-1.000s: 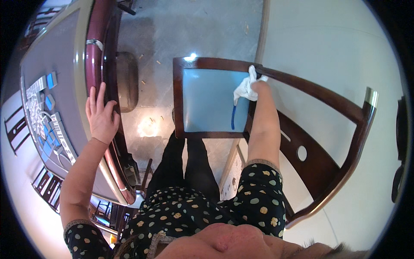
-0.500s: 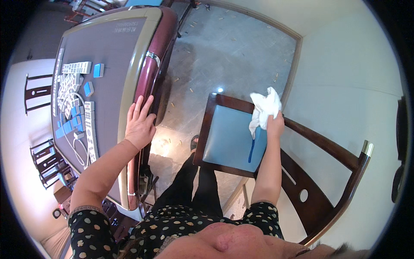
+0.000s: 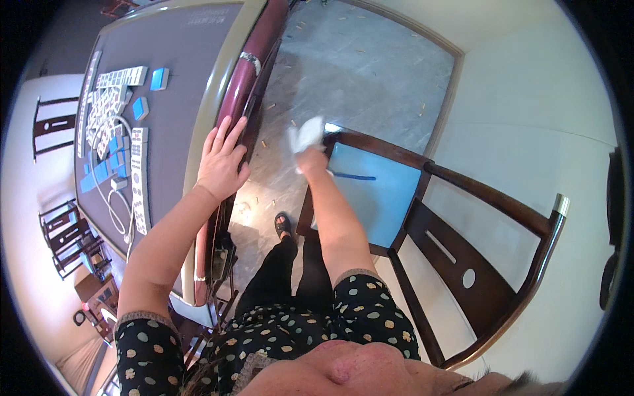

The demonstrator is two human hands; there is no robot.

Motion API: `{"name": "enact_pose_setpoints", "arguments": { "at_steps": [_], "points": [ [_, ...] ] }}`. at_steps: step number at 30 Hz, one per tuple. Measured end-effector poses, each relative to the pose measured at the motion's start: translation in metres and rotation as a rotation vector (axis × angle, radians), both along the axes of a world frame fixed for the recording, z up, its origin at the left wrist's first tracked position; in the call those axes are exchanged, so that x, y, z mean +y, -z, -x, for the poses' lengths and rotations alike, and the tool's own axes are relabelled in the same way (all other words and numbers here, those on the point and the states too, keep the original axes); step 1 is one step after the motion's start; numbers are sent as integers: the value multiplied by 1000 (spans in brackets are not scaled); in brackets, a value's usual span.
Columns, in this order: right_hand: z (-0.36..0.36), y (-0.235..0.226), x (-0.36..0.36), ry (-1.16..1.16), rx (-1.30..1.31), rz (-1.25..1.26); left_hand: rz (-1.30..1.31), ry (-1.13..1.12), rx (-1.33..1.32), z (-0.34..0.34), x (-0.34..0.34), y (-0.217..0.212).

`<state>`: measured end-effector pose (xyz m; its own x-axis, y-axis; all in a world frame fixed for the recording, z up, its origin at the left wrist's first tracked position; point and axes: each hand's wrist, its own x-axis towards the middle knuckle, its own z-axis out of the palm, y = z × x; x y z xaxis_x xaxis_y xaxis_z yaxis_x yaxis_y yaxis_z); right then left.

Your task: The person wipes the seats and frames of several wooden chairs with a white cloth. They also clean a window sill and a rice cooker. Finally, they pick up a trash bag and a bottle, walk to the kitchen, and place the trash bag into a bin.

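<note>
Right hand (image 3: 312,160): clutching white cloth (image 3: 309,135), blue-padded wooden chair (image 3: 380,204), far front corner
Blue strap (image 3: 355,176): toward backrest (image 3: 452,264)
Left hand (image 3: 222,165): spread on maroon table rail (image 3: 239,92)

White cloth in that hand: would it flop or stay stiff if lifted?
Probably floppy: the white cloth bunches up in the right hand. It seems light, since that one hand holds it. The blue strap might dangle, being long and thin.
</note>
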<state>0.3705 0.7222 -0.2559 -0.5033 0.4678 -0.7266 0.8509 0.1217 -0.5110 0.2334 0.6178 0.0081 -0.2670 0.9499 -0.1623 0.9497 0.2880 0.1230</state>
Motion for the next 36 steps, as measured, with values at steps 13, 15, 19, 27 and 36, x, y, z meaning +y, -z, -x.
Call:
{"name": "enact_pose_setpoints", "arguments": {
  "at_steps": [13, 15, 19, 27, 36],
  "points": [
    [-317, -15, -237, 123, 62, 428, -59, 262, 302, -18, -31, -5],
    [-394, -28, -209, 426, 157, 598, 36, 421, 310, -71, -50, 4],
    [-500, -96, -191, 833, 208, 438, -233, 352, -205, -217, -191, 16],
    [-559, -155, -285, 555, -17, 322, 209, -645, -277, -299, -638, -6],
    [-464, -241, -288, -220, -276, 245, -58, -1516, -57, -364, -866, -10]
  ]
}}
